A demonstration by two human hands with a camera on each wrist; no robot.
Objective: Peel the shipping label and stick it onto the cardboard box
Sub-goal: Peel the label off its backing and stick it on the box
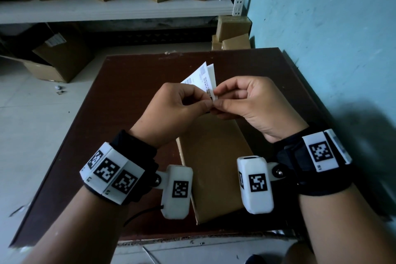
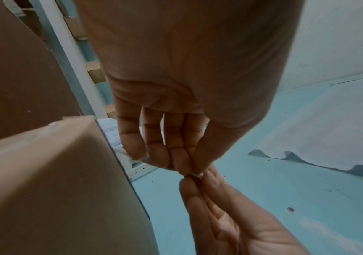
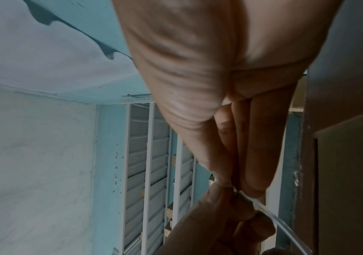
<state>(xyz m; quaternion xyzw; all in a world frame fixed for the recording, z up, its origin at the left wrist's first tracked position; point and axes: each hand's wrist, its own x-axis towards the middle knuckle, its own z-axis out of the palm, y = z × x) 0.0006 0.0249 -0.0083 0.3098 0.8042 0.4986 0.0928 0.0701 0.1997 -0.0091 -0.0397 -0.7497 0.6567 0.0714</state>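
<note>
Shipping label pinched between left hand, right hand.

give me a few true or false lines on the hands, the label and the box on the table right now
1. Both hands pinch the shipping label. True: the left hand and right hand meet at its near edge.
2. The label is already stuck on the cardboard box. False: it is held up in the air beyond the box.
3. The cardboard box lies on the dark brown table. True.
4. The right hand rests flat on the box. False: it is raised, fingertips on the label.
5. The shelf behind holds no boxes. False: several small boxes sit on it.
</note>
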